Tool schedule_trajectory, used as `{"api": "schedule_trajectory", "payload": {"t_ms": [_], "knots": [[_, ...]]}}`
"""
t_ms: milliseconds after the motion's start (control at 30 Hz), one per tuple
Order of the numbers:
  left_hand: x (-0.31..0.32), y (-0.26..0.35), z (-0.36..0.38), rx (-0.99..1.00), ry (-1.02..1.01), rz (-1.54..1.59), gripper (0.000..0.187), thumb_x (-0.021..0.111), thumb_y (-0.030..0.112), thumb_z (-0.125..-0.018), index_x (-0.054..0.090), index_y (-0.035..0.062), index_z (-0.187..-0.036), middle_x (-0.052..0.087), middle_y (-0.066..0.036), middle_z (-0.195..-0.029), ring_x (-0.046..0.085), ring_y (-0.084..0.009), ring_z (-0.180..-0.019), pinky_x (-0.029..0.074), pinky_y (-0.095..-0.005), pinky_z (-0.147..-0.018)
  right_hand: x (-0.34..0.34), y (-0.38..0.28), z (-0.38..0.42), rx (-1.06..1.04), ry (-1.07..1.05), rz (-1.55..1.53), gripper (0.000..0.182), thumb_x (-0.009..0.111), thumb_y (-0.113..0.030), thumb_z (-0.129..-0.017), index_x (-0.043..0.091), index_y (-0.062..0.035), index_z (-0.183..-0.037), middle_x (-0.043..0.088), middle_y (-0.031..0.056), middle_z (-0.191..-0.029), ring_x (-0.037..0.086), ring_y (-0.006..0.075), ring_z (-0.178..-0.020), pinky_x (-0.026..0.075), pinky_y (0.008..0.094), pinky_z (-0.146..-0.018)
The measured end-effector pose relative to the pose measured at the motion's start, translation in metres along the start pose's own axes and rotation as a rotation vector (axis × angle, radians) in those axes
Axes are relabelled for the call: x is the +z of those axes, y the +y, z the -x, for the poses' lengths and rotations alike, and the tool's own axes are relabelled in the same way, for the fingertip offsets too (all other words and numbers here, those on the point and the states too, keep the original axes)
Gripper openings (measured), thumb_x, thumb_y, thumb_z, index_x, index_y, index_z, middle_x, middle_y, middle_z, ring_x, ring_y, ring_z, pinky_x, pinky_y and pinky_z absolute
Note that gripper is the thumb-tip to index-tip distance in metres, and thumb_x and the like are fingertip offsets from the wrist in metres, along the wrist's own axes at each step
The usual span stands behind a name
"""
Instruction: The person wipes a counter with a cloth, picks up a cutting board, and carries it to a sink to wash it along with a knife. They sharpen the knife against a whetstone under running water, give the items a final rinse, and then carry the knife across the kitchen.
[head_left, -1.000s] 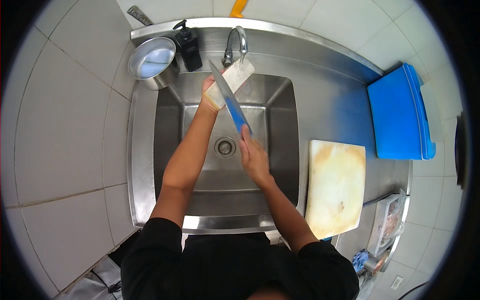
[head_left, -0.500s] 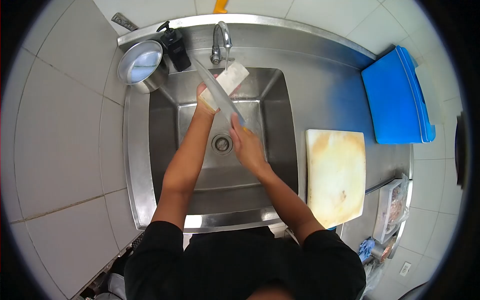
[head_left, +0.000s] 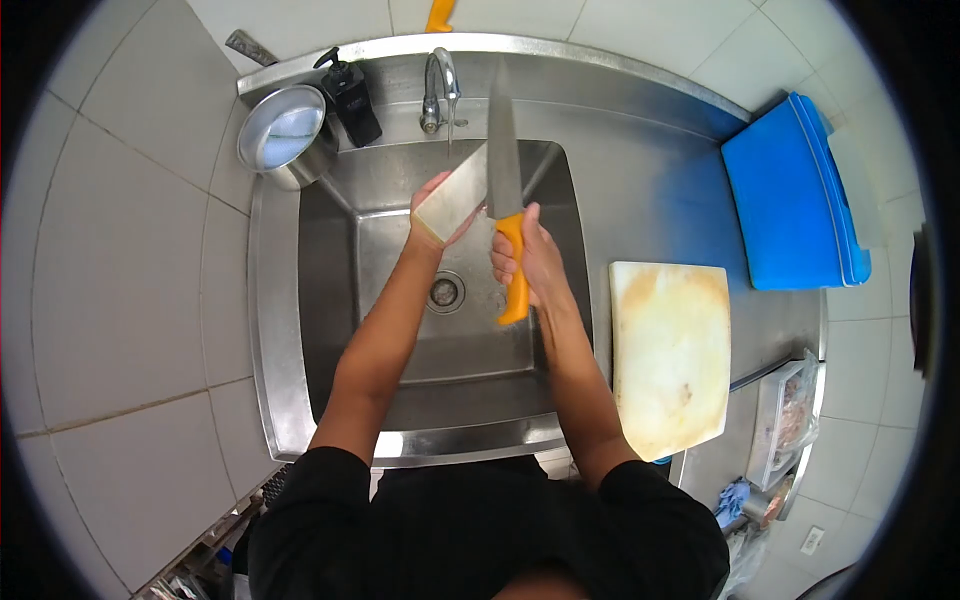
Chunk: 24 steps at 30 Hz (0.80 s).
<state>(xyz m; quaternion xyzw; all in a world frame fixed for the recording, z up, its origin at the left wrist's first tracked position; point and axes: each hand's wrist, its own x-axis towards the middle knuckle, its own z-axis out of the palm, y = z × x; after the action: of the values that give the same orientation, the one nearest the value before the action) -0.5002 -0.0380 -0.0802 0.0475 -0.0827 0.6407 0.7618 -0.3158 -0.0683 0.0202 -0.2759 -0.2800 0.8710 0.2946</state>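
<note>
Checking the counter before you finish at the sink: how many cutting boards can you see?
2, maybe more. A stained white cutting board lies right of the sink. A blue cutting board lies further back right; its edges suggest a stack, so more may be hidden beneath.

Your right hand (head_left: 532, 262) covers the upper part of the knife (head_left: 503, 170) handle, so the grip beneath is unseen. Your left hand (head_left: 432, 215) hides the near end of the whetstone (head_left: 455, 193); where blade meets stone, contact cannot be told. Behind the faucet (head_left: 438, 88), an orange object (head_left: 438, 14) is cut off by the top edge. Right of the cutting board (head_left: 670, 350), the tray (head_left: 785, 430) contents are too small to identify.
</note>
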Motion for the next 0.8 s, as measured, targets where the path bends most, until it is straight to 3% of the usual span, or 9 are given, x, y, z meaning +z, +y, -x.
{"api": "schedule_trajectory", "payload": {"t_ms": [133, 200, 267, 333, 400, 433, 600, 667, 800], "knots": [[0.042, 0.007, -0.016, 0.078, 0.047, -0.08, 0.046, 0.035, 0.023, -0.093, 0.046, -0.0065, -0.126, 0.05, -0.02, -0.129, 0.044, -0.0324, -0.123, 0.026, -0.0473, -0.109, -0.01, 0.008, 0.043, -0.045, 0.116, 0.226, 0.036, 0.042, -0.043, -0.096, 0.045, -0.009, -0.088, 0.046, 0.0016, -0.062, 0.044, 0.0077, -0.046, 0.038, 0.0217, -0.039], [0.048, 0.017, -0.023, 0.009, -0.124, 0.043, 0.047, 0.036, 0.024, -0.092, 0.043, -0.0074, -0.127, 0.047, -0.021, -0.132, 0.042, -0.0334, -0.125, 0.023, -0.0483, -0.111, -0.018, 0.015, 0.059, 0.003, 0.132, 0.304, 0.034, 0.043, -0.041, -0.096, 0.046, -0.0083, -0.087, 0.046, 0.0018, -0.06, 0.044, 0.0076, -0.045, 0.037, 0.0213, -0.039], [0.048, 0.023, -0.029, 0.139, 0.067, -0.081, 0.047, 0.036, 0.023, -0.092, 0.043, -0.0067, -0.128, 0.045, -0.022, -0.133, 0.04, -0.0362, -0.126, 0.02, -0.0498, -0.112, -0.021, 0.02, 0.071, 0.281, 0.128, 0.346, 0.032, 0.044, -0.037, -0.096, 0.049, -0.0059, -0.088, 0.046, 0.0001, -0.057, 0.042, 0.0068, -0.043, 0.035, 0.0201, -0.038], [0.05, 0.019, -0.031, 0.141, 0.015, 0.012, 0.047, 0.035, 0.022, -0.092, 0.043, -0.006, -0.128, 0.044, -0.023, -0.133, 0.037, -0.0387, -0.127, 0.019, -0.051, -0.113, -0.022, 0.032, 0.062, 0.318, 0.139, 0.314, 0.035, 0.044, -0.038, -0.096, 0.051, -0.0053, -0.086, 0.044, -0.0014, -0.053, 0.041, 0.0067, -0.04, 0.034, 0.0206, -0.036], [0.049, 0.011, -0.028, 0.218, 0.138, -0.007, 0.044, 0.034, 0.022, -0.092, 0.047, -0.0046, -0.125, 0.047, -0.023, -0.131, 0.043, -0.0395, -0.123, 0.026, -0.0518, -0.11, -0.031, 0.036, 0.029, 0.269, 0.075, 0.336, 0.036, 0.044, -0.039, -0.096, 0.051, -0.0061, -0.082, 0.044, -0.001, -0.053, 0.041, 0.0079, -0.038, 0.035, 0.0218, -0.036], [0.041, 0.009, -0.021, 0.158, -0.029, -0.187, 0.044, 0.033, 0.023, -0.093, 0.05, -0.0036, -0.123, 0.054, -0.021, -0.124, 0.051, -0.0364, -0.115, 0.037, -0.0488, -0.103, -0.028, 0.031, 0.01, 0.167, 0.06, 0.365, 0.037, 0.043, -0.04, -0.096, 0.05, -0.0066, -0.08, 0.044, -0.0006, -0.052, 0.041, 0.0091, -0.037, 0.035, 0.0227, -0.036], [0.007, 0.0, -0.006, 0.09, -0.046, -0.033, 0.042, 0.034, 0.023, -0.093, 0.055, -0.005, -0.116, 0.065, -0.019, -0.103, 0.064, -0.0328, -0.093, 0.048, -0.0494, -0.09, -0.013, 0.015, -0.055, -0.052, 0.161, 0.298, 0.04, 0.042, -0.042, -0.096, 0.048, -0.0078, -0.076, 0.043, 0.0007, -0.047, 0.042, 0.0125, -0.036, 0.036, 0.0259, -0.036], [0.001, 0.007, -0.014, 0.152, 0.088, -0.024, 0.045, 0.037, 0.024, -0.091, 0.05, -0.0065, -0.122, 0.059, -0.022, -0.115, 0.058, -0.0342, -0.105, 0.043, -0.0491, -0.097, -0.013, 0.025, -0.043, 0.074, 0.168, 0.351, 0.041, 0.042, -0.042, -0.096, 0.049, -0.0076, -0.076, 0.043, 0.0002, -0.048, 0.042, 0.0119, -0.036, 0.037, 0.0259, -0.037], [0.036, 0.01, -0.012, 0.243, -0.014, 0.068, 0.051, 0.037, 0.023, -0.091, 0.038, -0.008, -0.131, 0.044, -0.024, -0.132, 0.041, -0.0363, -0.124, 0.028, -0.049, -0.108, -0.021, 0.065, 0.035, 0.275, 0.059, 0.503, 0.043, 0.041, -0.044, -0.096, 0.052, -0.007, -0.078, 0.044, -0.0007, -0.05, 0.04, 0.0096, -0.036, 0.034, 0.0248, -0.035]]}}
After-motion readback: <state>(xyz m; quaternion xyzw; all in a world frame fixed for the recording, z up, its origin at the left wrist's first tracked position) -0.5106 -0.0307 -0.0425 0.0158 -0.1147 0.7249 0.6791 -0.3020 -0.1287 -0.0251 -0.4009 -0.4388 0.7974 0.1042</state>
